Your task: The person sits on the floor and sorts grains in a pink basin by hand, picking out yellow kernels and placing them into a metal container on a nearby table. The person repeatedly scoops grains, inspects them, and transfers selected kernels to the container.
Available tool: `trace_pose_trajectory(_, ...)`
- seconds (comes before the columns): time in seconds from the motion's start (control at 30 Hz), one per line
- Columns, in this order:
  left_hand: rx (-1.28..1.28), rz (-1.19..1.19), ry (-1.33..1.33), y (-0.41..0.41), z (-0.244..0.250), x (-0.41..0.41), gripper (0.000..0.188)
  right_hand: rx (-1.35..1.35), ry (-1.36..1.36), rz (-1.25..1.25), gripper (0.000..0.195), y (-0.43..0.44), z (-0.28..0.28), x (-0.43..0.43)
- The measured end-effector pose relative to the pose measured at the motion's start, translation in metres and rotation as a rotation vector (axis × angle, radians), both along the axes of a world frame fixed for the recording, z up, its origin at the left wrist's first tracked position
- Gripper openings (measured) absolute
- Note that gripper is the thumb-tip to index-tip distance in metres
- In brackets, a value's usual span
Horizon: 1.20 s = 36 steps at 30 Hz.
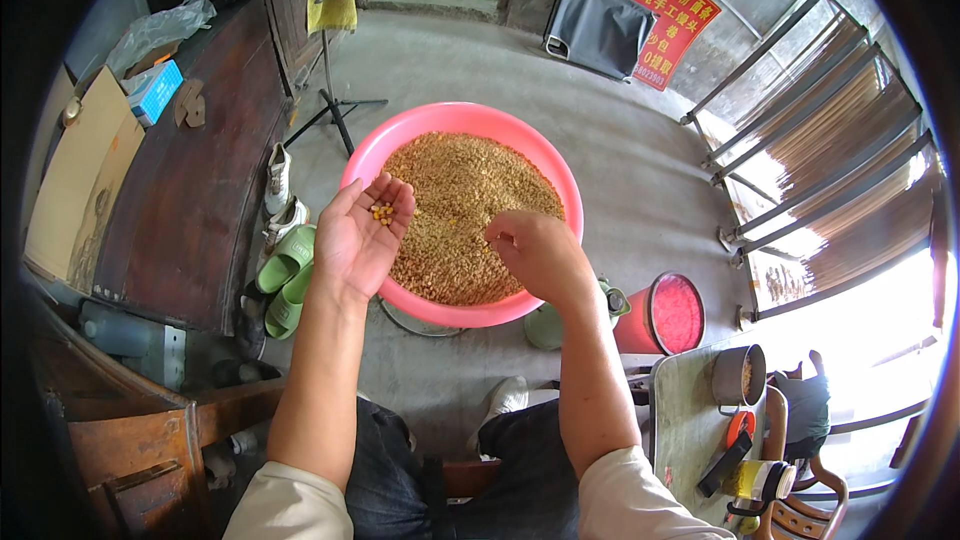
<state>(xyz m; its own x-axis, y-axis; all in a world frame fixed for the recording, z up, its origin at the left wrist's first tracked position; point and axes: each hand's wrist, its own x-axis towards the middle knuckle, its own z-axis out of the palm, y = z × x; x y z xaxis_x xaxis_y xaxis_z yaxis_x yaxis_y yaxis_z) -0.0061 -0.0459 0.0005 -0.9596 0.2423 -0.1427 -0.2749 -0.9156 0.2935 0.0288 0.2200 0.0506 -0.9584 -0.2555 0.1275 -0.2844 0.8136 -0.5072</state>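
A large round pink plastic basin (556, 157) stands before me, filled with light-brown grain (457, 180). Over its left side my left hand (360, 236) is turned palm up, cupping several yellow corn kernels (382, 214) near the fingers. My right hand (536, 251) is above the lower right of the grain, fingers curled and thumb near the index finger. A small yellow bit shows beside its fingertips; whether they grip it is unclear. Another yellow kernel (452, 222) lies on the grain between the hands.
Green slippers (289, 262) and white shoes (277, 178) lie left of the basin, by a dark wooden cabinet (187, 202). A red bin (675, 311) and a table (675, 420) with a metal pot (735, 375) are at the right. Drying racks (810, 142) stand farther right.
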Motion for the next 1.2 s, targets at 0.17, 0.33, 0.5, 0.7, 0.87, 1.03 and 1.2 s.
trace_pose_trajectory(0.17,-0.050,0.012,-0.038,0.012,0.008,0.002,0.030,0.188,-0.037,0.020,0.018,-0.004,-0.006,0.001)
trace_pose_trajectory(0.33,-0.012,0.002,-0.041,0.009,0.003,0.003,0.028,0.101,-0.097,-0.083,0.015,-0.002,0.005,0.000)
trace_pose_trajectory(0.5,-0.062,-0.003,-0.081,0.019,0.005,0.007,0.030,-0.025,-0.070,-0.223,0.015,0.013,0.013,0.000)
trace_pose_trajectory(0.7,-0.058,-0.047,-0.065,0.027,0.003,0.008,0.030,-0.262,-0.099,-0.220,0.015,0.047,-0.001,-0.011)
trace_pose_trajectory(0.87,-0.071,-0.064,-0.063,0.032,0.004,0.011,0.031,-0.478,-0.090,-0.200,0.010,0.049,-0.012,-0.019)
trace_pose_trajectory(1.03,-0.059,-0.085,-0.055,0.034,0.001,0.011,0.032,-0.606,-0.073,-0.184,0.008,0.043,-0.010,-0.023)
trace_pose_trajectory(1.2,-0.100,-0.134,-0.040,0.044,0.009,0.019,0.038,-0.750,-0.138,-0.171,0.009,0.017,0.012,-0.013)
